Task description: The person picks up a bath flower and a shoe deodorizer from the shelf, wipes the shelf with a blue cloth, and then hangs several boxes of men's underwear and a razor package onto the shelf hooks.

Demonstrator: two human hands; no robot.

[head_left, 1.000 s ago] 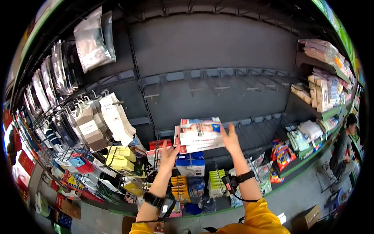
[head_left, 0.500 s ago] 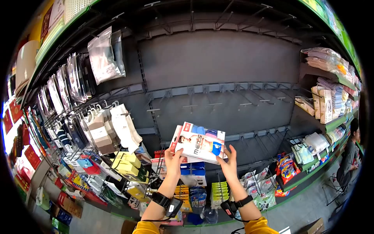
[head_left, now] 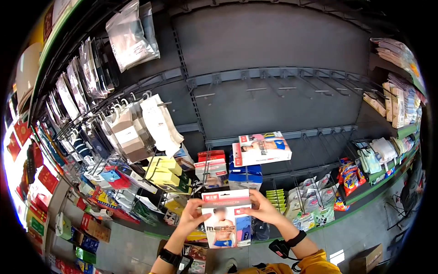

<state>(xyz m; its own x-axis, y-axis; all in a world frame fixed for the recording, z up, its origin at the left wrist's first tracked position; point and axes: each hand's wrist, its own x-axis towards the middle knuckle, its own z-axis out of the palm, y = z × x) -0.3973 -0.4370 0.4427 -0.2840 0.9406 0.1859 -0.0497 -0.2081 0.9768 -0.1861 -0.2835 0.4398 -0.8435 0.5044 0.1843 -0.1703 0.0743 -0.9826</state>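
A white and red box of men's underwear (head_left: 226, 223) faces me, its hang-tab edge at the top. My left hand (head_left: 192, 215) grips its left edge, thumb on the front. On the upper right edge, my right hand (head_left: 263, 209) holds it with the thumb across the front. Beyond it, more men's underwear boxes (head_left: 264, 148) lie flat on the display hooks, apart from both hands. Blue boxes (head_left: 245, 176) and a red and white box (head_left: 212, 170) hang just behind the held one.
Socks (head_left: 159, 125) and yellow boxes (head_left: 166, 173) hang at the left. Several metal hooks (head_left: 319, 91) stick out from the dark back panel. Bagged goods (head_left: 315, 196) hang low at the right, beside shelves of folded textiles (head_left: 397, 102). A cardboard box (head_left: 367, 260) stands on the floor.
The view has tilted down. Both hands have come lower and closer to my body, now around one upright box. Boxes of the same kind now rest on the hooks.
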